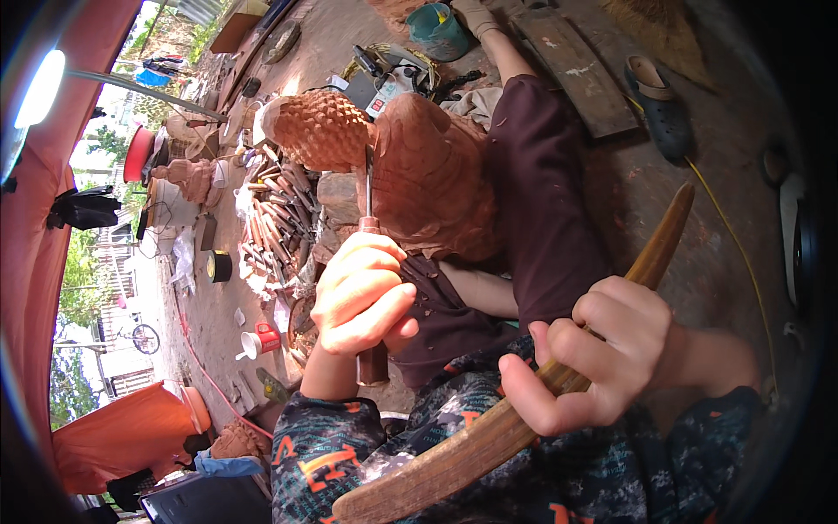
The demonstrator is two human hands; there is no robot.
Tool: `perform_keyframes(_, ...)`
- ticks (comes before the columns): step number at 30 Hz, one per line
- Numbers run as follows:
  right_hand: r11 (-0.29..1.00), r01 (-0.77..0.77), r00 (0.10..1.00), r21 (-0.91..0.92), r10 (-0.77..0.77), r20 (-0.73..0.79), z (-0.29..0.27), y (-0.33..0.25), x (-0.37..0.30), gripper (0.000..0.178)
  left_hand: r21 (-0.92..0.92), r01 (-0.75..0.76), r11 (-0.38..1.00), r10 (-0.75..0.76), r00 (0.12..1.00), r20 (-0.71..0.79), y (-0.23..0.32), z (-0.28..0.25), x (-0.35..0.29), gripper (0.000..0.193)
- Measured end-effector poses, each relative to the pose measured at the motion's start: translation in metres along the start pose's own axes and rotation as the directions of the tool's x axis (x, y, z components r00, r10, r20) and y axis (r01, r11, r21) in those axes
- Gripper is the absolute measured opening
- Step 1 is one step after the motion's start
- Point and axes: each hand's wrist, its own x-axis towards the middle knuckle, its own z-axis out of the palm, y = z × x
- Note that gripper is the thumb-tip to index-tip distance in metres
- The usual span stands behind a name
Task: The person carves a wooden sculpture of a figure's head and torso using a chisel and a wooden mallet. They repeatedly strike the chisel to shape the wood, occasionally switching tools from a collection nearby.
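A reddish-brown carved figure (432,179) lies between my legs, its head (319,131) covered with rows of small knobs and turned to the left. My left hand (362,293) is closed around the wooden handle of a chisel (369,196). The chisel's metal blade points away from me, and its tip meets the figure near the neck, just below the knobs. In my right hand (602,358) is a long, curved wooden stick (449,458), gripped near its middle. It slants across my lap, apart from the chisel and the figure.
Left of the figure lies a heap of wooden-handled carving tools (275,214). A red and white mug (259,341) and a roll of black tape (218,265) sit farther left. Beyond are a teal bucket (439,37), a plank (576,74) and a dark clog (665,122); a yellow cord (738,240) runs along the right.
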Motion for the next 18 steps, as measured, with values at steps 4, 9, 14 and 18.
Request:
perform_keyframes(4, 1.0, 0.002, 1.0, -0.009, -0.002, 0.022, -0.001, -0.004, 0.006, 0.047, -0.021, 0.006, 1.0, -0.005, 0.997, 0.072, 0.0, -0.008, 0.005, 0.026)
perform_keyframes(9, 0.996, 0.052, 0.999, -0.073, -0.05, 0.02, 0.002, 0.0, 0.01, 0.045, -0.056, -0.009, 0.998, 0.015, 0.994, 0.105, -0.006, -0.012, 0.006, 0.02)
perform_keyframes(14, 0.982, 0.027, 0.986, -0.185, 0.004, 0.167, -0.006, 0.0, 0.022, 0.045, -0.055, -0.018, 0.998, 0.017, 1.0, -0.017, -0.007, -0.008, 0.002, 0.01)
perform_keyframes(18, 0.969, 0.097, 0.988, -0.226, -0.067, 0.137, -0.009, 0.006, 0.019, 0.046, -0.081, -0.021, 0.996, 0.015, 0.997, -0.074, -0.009, 0.001, 0.002, 0.008)
